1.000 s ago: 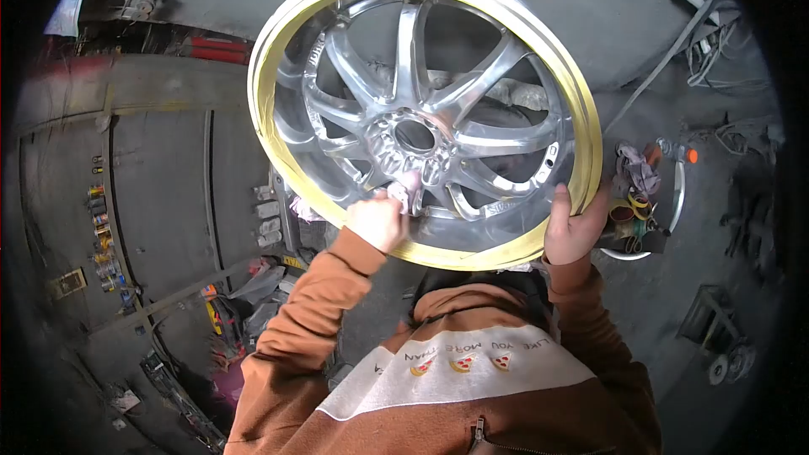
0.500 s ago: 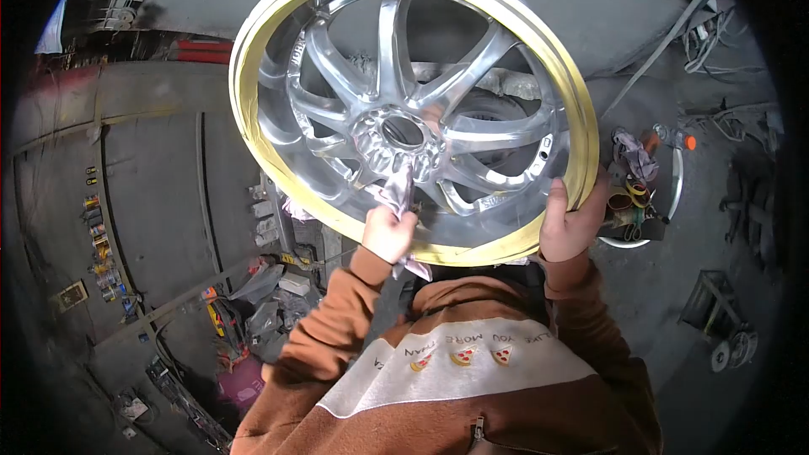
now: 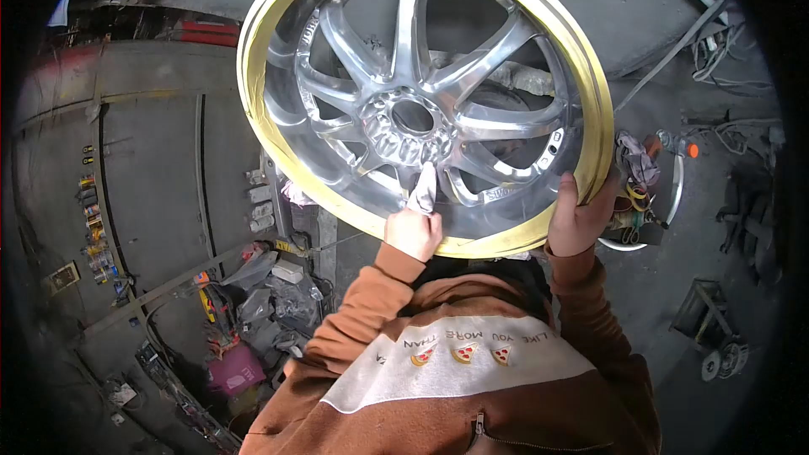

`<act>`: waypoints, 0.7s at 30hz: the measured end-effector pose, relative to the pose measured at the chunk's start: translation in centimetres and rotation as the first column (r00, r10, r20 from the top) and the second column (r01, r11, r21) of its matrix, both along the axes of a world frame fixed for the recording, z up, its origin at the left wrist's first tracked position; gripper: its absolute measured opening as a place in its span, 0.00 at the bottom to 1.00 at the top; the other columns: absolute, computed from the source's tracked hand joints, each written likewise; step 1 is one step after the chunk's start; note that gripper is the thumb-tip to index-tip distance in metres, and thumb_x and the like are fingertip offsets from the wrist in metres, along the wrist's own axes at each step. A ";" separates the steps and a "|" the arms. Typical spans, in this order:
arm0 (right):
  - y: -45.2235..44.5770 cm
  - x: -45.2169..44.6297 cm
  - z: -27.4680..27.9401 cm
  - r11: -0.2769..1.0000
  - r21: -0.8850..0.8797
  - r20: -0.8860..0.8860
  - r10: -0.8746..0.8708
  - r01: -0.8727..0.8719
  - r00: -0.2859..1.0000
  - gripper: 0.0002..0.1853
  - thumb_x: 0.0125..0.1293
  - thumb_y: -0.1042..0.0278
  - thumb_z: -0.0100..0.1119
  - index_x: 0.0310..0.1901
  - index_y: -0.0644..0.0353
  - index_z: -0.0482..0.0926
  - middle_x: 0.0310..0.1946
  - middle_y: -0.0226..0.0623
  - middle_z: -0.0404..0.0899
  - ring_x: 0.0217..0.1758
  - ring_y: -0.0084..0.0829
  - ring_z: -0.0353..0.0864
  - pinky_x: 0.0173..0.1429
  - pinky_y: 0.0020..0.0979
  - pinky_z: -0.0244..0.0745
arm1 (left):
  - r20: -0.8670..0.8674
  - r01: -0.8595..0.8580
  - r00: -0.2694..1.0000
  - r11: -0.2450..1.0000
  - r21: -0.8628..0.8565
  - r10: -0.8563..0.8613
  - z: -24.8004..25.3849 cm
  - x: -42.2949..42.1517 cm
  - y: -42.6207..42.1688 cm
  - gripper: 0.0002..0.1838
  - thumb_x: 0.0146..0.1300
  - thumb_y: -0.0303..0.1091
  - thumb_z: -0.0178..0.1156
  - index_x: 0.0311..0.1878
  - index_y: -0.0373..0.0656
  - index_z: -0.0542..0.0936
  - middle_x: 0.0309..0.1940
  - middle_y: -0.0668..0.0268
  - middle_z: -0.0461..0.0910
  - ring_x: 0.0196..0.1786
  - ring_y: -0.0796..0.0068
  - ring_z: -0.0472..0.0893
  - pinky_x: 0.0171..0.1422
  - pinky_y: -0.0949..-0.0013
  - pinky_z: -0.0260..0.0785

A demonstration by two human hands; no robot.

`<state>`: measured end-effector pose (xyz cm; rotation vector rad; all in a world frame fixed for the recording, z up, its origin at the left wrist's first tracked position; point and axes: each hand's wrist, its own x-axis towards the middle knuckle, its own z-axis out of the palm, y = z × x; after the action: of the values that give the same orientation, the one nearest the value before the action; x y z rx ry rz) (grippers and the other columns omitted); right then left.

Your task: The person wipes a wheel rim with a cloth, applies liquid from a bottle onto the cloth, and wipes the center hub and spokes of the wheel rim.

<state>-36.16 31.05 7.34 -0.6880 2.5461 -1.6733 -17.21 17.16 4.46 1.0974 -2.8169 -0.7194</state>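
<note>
A polished alloy wheel (image 3: 383,136) with several spokes is tilted up in front of me, its rim edge covered in yellow masking tape (image 3: 263,131). My left hand (image 3: 413,234) reaches over the near edge and pinches a pale cloth (image 3: 424,191). The cloth covers the fingertips and points at the spoke bases just below the hub. On the right, my right hand (image 3: 583,212) grips the taped rim, thumb on the inner side and the other fingers partly hidden behind it. What supports the wheel from below is hidden.
Behind my right hand stands a round container (image 3: 677,190) with tape rolls and a rag (image 3: 637,160). An orange-capped bottle (image 3: 678,143) is beside it. Cans (image 3: 93,227) line a ledge at left. Plastic bags (image 3: 270,299) lie lower left; a wheeled metal frame (image 3: 712,329) stands lower right.
The wheel has shifted a little right and up in view, with both hands. The cloth's loose end below my left hand no longer shows.
</note>
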 end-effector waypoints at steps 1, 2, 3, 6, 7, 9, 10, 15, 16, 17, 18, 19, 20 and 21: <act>-0.1 -0.1 0.0 1.000 -0.018 -0.029 -0.005 0.004 1.000 0.21 0.56 0.72 0.54 0.51 0.70 0.67 0.43 0.50 0.68 0.46 0.47 0.70 0.54 0.40 0.64 | -0.006 0.001 1.000 1.000 0.000 -0.001 -0.3 0.0 -0.2 0.24 0.52 0.32 0.56 0.55 0.38 0.72 0.23 0.47 0.77 0.25 0.45 0.78 0.31 0.50 0.73; -0.1 0.0 0.1 0.999 -0.034 -0.057 -0.007 0.005 0.998 0.21 0.55 0.72 0.54 0.51 0.70 0.67 0.42 0.49 0.68 0.46 0.46 0.70 0.54 0.40 0.64 | 0.038 0.000 0.999 0.999 -0.033 0.002 -0.9 0.4 -0.6 0.22 0.52 0.33 0.56 0.52 0.38 0.73 0.23 0.48 0.77 0.24 0.45 0.77 0.30 0.50 0.72; -0.1 0.1 0.1 1.000 -0.028 -0.057 0.000 -0.001 0.998 0.21 0.55 0.72 0.54 0.51 0.70 0.67 0.42 0.49 0.68 0.46 0.46 0.70 0.54 0.40 0.64 | 0.085 -0.004 0.996 0.998 -0.064 0.010 -1.3 0.8 -0.9 0.19 0.52 0.33 0.56 0.49 0.38 0.75 0.22 0.48 0.77 0.23 0.45 0.77 0.30 0.50 0.72; -0.1 0.3 0.2 0.999 -0.047 0.010 -0.008 0.008 1.000 0.21 0.56 0.72 0.54 0.51 0.70 0.67 0.42 0.49 0.68 0.46 0.46 0.70 0.54 0.40 0.64 | 0.040 -0.033 0.999 0.998 -0.060 0.035 -1.0 1.0 -1.5 0.10 0.53 0.34 0.56 0.32 0.37 0.79 0.21 0.48 0.77 0.24 0.48 0.78 0.32 0.51 0.73; -0.1 0.3 0.0 0.998 -0.059 0.028 -0.013 0.014 1.000 0.21 0.56 0.72 0.54 0.51 0.71 0.67 0.42 0.49 0.68 0.46 0.46 0.69 0.53 0.40 0.64 | 0.028 -0.059 0.998 0.998 -0.024 0.060 -1.4 0.9 -1.3 0.08 0.52 0.33 0.56 0.28 0.37 0.77 0.20 0.48 0.76 0.24 0.45 0.77 0.32 0.50 0.72; 0.1 0.1 -0.5 0.998 -0.065 0.036 -0.018 0.021 0.999 0.21 0.56 0.72 0.54 0.51 0.71 0.67 0.42 0.50 0.68 0.46 0.46 0.69 0.53 0.40 0.64 | 0.025 -0.061 0.998 0.998 -0.011 0.062 -1.7 0.0 -0.7 0.08 0.52 0.32 0.56 0.27 0.37 0.77 0.19 0.48 0.76 0.24 0.45 0.77 0.32 0.50 0.72; 0.2 0.1 -0.7 0.998 -0.065 0.022 -0.015 0.017 1.000 0.21 0.56 0.72 0.55 0.51 0.71 0.66 0.42 0.50 0.68 0.46 0.46 0.69 0.54 0.40 0.64 | 0.032 -0.068 0.997 0.998 0.001 0.068 -1.8 -0.2 -0.5 0.08 0.52 0.32 0.55 0.27 0.36 0.77 0.18 0.47 0.75 0.24 0.44 0.77 0.33 0.50 0.72; 0.2 0.2 -0.9 0.993 -0.119 0.116 0.020 -0.006 0.993 0.23 0.56 0.73 0.56 0.53 0.73 0.65 0.44 0.49 0.67 0.48 0.45 0.69 0.57 0.40 0.63 | 0.020 -0.125 0.992 0.991 0.056 0.125 -0.1 -0.4 -1.1 0.14 0.53 0.37 0.56 0.20 0.36 0.78 0.21 0.48 0.78 0.25 0.47 0.79 0.34 0.52 0.74; 0.3 0.1 -1.0 0.993 -0.120 0.125 0.023 -0.008 0.992 0.23 0.56 0.74 0.55 0.53 0.73 0.65 0.45 0.49 0.67 0.49 0.44 0.69 0.58 0.39 0.63 | 0.116 -0.085 0.990 0.996 0.003 0.084 0.4 -0.4 -1.0 0.13 0.53 0.37 0.57 0.20 0.37 0.78 0.21 0.48 0.78 0.25 0.47 0.80 0.34 0.52 0.74; 0.5 0.0 -1.2 0.993 -0.117 0.136 0.025 -0.009 0.990 0.24 0.56 0.75 0.55 0.54 0.73 0.65 0.46 0.49 0.67 0.50 0.44 0.69 0.59 0.39 0.62 | 0.214 -0.039 0.976 0.998 -0.042 0.047 0.8 -0.5 -0.9 0.13 0.53 0.37 0.57 0.20 0.37 0.78 0.21 0.49 0.78 0.25 0.48 0.80 0.34 0.52 0.74; 0.7 0.0 -1.4 0.994 -0.112 0.132 0.027 -0.013 0.991 0.24 0.56 0.75 0.55 0.54 0.73 0.65 0.46 0.49 0.67 0.50 0.44 0.69 0.59 0.39 0.62 | 0.213 -0.019 0.976 0.997 -0.072 0.034 1.3 -0.9 -1.5 0.12 0.52 0.38 0.59 0.22 0.39 0.78 0.21 0.51 0.79 0.26 0.50 0.81 0.33 0.53 0.75; 0.7 -0.1 -1.5 0.994 -0.110 0.108 0.035 -0.023 0.994 0.24 0.56 0.75 0.55 0.54 0.73 0.65 0.46 0.49 0.67 0.51 0.44 0.69 0.59 0.39 0.62 | 0.251 0.058 0.968 0.987 -0.148 -0.019 2.1 -1.2 -2.2 0.10 0.52 0.38 0.59 0.25 0.40 0.78 0.23 0.53 0.80 0.26 0.51 0.81 0.33 0.54 0.75; 0.7 -0.1 -1.6 0.993 -0.111 0.086 0.043 -0.033 0.995 0.24 0.56 0.75 0.55 0.54 0.73 0.65 0.47 0.49 0.67 0.51 0.44 0.68 0.59 0.38 0.62 | 0.219 0.128 0.972 0.970 -0.206 -0.082 1.7 -1.3 -3.5 0.11 0.52 0.38 0.59 0.23 0.40 0.78 0.22 0.54 0.79 0.26 0.52 0.81 0.32 0.54 0.75; 0.7 0.0 -1.5 0.993 -0.110 0.089 0.047 -0.037 0.995 0.24 0.56 0.75 0.55 0.54 0.73 0.65 0.47 0.49 0.67 0.51 0.44 0.68 0.59 0.38 0.62 | 0.195 0.196 0.970 0.943 -0.267 -0.147 1.5 -1.4 -4.8 0.11 0.53 0.38 0.59 0.21 0.41 0.78 0.20 0.54 0.79 0.25 0.53 0.81 0.32 0.55 0.75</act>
<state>-36.20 31.71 5.84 -0.6496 2.3772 -1.7966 -18.57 12.32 5.95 0.9140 -3.0633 -0.2179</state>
